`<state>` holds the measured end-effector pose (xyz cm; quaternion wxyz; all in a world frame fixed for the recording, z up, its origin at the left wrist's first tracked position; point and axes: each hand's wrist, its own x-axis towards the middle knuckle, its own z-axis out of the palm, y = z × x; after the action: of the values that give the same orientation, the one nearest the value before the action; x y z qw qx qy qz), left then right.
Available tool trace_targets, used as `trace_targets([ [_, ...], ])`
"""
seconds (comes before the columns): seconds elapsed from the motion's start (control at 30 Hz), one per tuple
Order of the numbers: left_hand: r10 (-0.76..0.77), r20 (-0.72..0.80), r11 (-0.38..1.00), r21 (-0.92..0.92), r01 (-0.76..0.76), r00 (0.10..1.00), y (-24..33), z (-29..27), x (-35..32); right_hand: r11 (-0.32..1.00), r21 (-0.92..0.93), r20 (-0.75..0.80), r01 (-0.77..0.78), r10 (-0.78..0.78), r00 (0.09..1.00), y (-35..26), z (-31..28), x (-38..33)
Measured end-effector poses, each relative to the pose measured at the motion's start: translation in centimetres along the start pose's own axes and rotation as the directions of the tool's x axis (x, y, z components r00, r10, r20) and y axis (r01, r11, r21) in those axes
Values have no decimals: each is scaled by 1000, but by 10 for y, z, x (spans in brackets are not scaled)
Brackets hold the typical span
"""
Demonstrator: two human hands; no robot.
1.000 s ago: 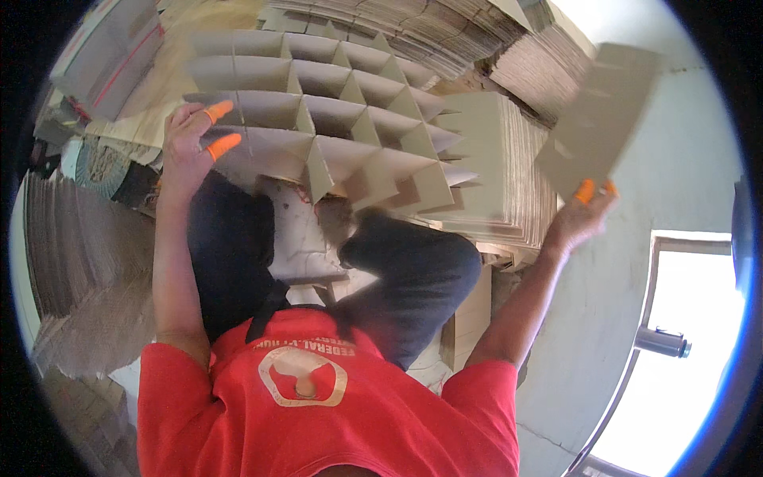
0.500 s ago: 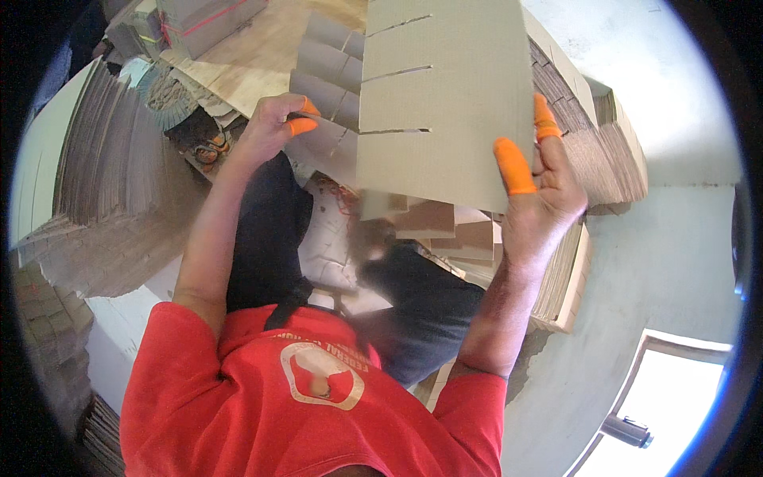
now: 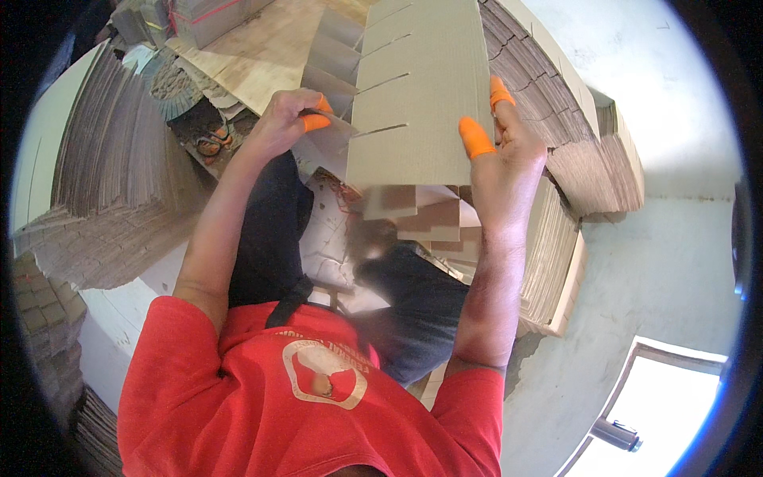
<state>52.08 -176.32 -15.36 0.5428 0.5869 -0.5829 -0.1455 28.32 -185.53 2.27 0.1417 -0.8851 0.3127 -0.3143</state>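
A tall grey-brown slotted cardboard sheet (image 3: 417, 87) with several cuts on its left edge stands upright in front of me. My right hand (image 3: 505, 155), with orange fingertip covers, holds it by the right edge, fingers spread on its face. My left hand (image 3: 290, 119), also with orange covers, pinches a strip of the cardboard divider grid (image 3: 334, 56) just left of the sheet's lower corner. The sheet hides most of the grid. My dark trousers (image 3: 274, 230) and red shirt (image 3: 318, 389) fill the lower middle.
Tall stacks of flat cardboard (image 3: 119, 159) rise on the left, and more stacked sheets (image 3: 556, 238) on the right. A wooden board (image 3: 262, 48) lies at the back with sandals (image 3: 211, 139) beside it. A pale wall (image 3: 668, 238) and bright window (image 3: 675, 413) are at the right.
My right hand swung the slotted sheet from far right to the middle, over the grid. It now stands closer and more upright. My left hand stays at the grid's left side.
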Motion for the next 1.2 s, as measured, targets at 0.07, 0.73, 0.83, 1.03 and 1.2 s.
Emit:
trace_targets([
  [0.07, -11, 30, 1000, 14, 11, 999, -5, -1, 2, 1000, -7, 2, 26, -26, 1000, -6, 0, 8],
  [0.73, -69, 40, 988, -137, 73, 997, -14, 7, 11, 996, 63, 177, 59, -70, 982, 6, 65, 13],
  [0.83, -52, 1, 995, -87, 51, 999, -10, 7, 13, 998, 64, 253, 4, -21, 967, 10, 83, 10],
  [1.03, -41, 10, 997, -63, 42, 999, -7, 7, 16, 985, 41, 271, 170, -175, 946, 20, 97, 11],
  [1.2, -110, 26, 994, -7, 110, 994, -6, 11, 23, 952, -239, 523, 190, -38, 852, 25, 136, -21],
])
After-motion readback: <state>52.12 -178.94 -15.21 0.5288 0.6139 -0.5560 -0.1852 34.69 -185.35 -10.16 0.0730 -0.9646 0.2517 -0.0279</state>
